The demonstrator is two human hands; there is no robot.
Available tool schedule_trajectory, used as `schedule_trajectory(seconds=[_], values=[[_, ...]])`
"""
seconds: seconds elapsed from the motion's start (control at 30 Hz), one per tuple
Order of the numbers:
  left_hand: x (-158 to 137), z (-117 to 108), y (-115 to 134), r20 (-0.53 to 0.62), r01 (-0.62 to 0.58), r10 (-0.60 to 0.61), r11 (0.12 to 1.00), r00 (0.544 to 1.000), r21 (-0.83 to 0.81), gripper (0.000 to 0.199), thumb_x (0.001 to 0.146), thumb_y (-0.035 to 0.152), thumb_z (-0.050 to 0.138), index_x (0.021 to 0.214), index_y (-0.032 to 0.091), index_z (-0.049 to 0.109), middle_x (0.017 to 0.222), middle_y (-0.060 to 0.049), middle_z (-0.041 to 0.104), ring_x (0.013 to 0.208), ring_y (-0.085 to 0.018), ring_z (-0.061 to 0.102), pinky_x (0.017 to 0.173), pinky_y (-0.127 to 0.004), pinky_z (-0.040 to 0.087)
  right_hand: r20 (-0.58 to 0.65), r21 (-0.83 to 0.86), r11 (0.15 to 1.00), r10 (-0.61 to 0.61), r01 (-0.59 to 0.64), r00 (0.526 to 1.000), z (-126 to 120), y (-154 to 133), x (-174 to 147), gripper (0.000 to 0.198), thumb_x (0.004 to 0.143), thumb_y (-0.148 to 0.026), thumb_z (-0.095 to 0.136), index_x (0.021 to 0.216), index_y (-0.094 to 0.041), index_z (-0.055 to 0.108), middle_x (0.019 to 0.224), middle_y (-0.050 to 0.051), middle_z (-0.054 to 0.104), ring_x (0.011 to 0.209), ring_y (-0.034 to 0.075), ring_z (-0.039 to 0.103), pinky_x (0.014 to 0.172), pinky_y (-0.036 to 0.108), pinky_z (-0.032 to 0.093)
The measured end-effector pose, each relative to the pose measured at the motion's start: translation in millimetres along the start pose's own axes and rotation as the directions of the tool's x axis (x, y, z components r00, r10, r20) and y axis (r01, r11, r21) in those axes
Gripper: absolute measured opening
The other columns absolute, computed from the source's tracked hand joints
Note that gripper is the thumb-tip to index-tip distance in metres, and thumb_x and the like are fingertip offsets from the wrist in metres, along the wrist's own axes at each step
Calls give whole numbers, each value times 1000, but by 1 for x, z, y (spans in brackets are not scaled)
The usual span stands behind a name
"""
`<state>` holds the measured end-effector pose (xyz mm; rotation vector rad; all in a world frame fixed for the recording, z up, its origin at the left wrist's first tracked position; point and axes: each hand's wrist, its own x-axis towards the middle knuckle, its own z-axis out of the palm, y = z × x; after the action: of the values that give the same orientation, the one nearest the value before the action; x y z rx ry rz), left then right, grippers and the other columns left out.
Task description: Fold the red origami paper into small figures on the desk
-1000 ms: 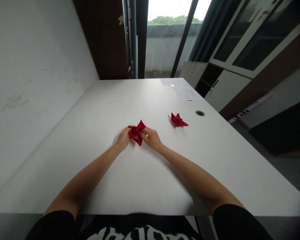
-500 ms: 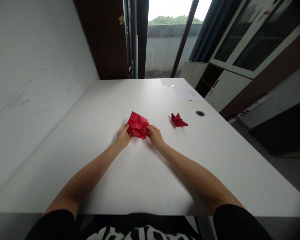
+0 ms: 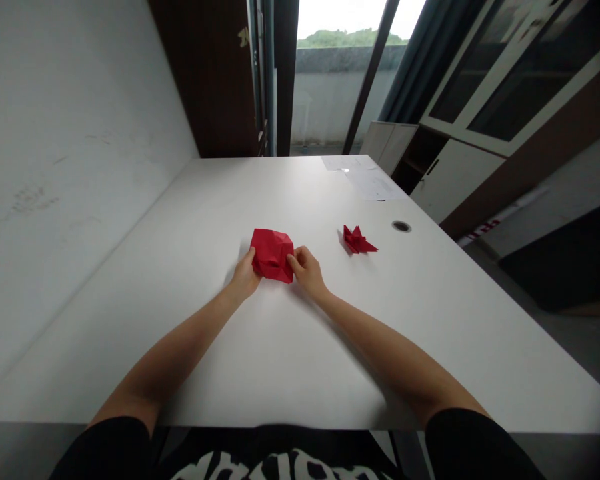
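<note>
Between my hands is a creased sheet of red origami paper (image 3: pixel 273 252), held a little above the table with a fold along its lower part. My left hand (image 3: pixel 246 273) grips its left edge, thumb on top and the other fingers hidden beneath. On the opposite edge, my right hand (image 3: pixel 306 269) pinches the paper between thumb and curled fingers. A finished-looking red folded paper figure (image 3: pixel 359 241) with pointed tips lies on the table to the right of my right hand.
The white table (image 3: pixel 220 373) meets a scuffed white wall (image 3: pixel 80 167) on the left. White paper sheets (image 3: pixel 373 183) lie at its far right corner, near a round cable hole (image 3: pixel 401 227). Cabinets (image 3: pixel 453 177) stand beyond the right edge.
The red paper has turned slightly and now looks flatter and more square, its raised creases less spread. My right hand has shifted its pinch a little on the right edge.
</note>
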<state>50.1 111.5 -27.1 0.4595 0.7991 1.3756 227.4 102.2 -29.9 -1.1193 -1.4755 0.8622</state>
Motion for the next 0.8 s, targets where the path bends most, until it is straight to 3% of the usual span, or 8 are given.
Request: schedule_trajectory(seconds=[0.1, 0.2, 0.3, 0.37, 0.53, 0.8], values=[[2, -4, -2, -32, -83, 84, 996, 996, 22, 33, 103, 40, 46, 118, 18, 66, 119, -11, 73, 108, -22, 69, 92, -36, 56, -26, -265, 946, -199, 185, 980, -4, -9, -4, 18, 96, -40, 57, 89, -23, 54, 82, 2, 56, 74, 19, 51, 68, 33, 42], [2, -7, -4, -86, -128, 133, 989, 987, 69, 31, 102, 41, 48, 118, 20, 64, 116, -9, 74, 102, -21, 70, 87, -36, 57, 157, -476, 772, -397, 422, 904, -6, -20, -8, 20, 99, -38, 52, 93, -22, 62, 95, 8, 61, 92, 24, 53, 85, 40, 43], [-1, -6, -4, -87, -125, 133, 988, 987, 89, 30, 102, 42, 48, 116, 19, 64, 111, -10, 74, 96, -21, 70, 82, -36, 57, 336, -546, 643, -420, 538, 843, -4, -26, -13, 27, 96, -47, 59, 105, -23, 67, 104, 10, 64, 101, 28, 53, 93, 45, 40], [-4, -4, -3, -64, -110, 117, 989, 991, 100, 30, 101, 41, 50, 114, 18, 64, 110, -11, 74, 94, -21, 70, 81, -37, 58, 367, -560, 629, -395, 539, 842, -1, -26, -15, 36, 94, -51, 61, 116, -23, 64, 113, 12, 65, 107, 30, 53, 96, 46, 40], [-12, 3, -2, 23, -105, 102, 978, 994, 182, 29, 98, 42, 55, 110, 17, 63, 106, -11, 73, 87, -21, 70, 74, -36, 59, 294, -561, 707, -315, 430, 902, 2, -21, -14, 39, 94, -41, 64, 127, -21, 57, 123, 13, 66, 112, 30, 56, 97, 44, 41], [-13, 1, -6, -27, -167, 187, 929, 982, 330, 27, 92, 40, 62, 104, 16, 64, 96, -10, 74, 91, -23, 71, 82, -40, 60, 221, -585, 724, -291, 366, 931, 1, -24, -13, 19, 85, -21, 61, 104, -21, 59, 104, 9, 68, 102, 27, 57, 90, 40, 42]])
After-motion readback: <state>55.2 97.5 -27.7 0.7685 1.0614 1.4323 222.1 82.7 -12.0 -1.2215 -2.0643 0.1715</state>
